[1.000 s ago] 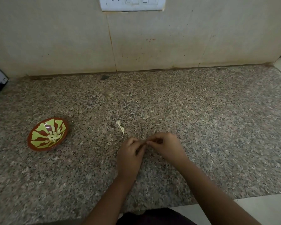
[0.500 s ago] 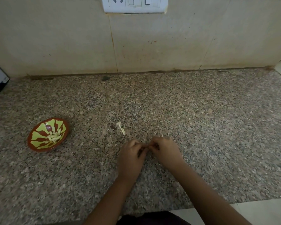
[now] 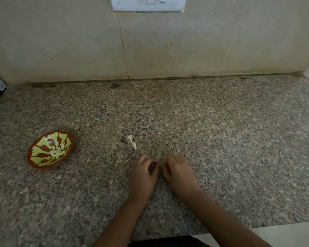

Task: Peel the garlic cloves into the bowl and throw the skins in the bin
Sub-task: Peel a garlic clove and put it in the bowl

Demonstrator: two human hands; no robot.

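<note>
Though left hand (image 3: 142, 174) and right hand (image 3: 179, 172) curl together, what either grip holds is hidden.

Granite counter (image 3: 221, 131): bowl (image 3: 39, 152), garlic stalk (image 3: 132, 141)

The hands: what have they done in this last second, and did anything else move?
The left hand and right hand drew slightly toward the person, fingertips still curled together, whatever they hold hidden. Nothing visibly let go. The bowl of peeled cloves and the pale scrap on the counter stayed put.
</note>
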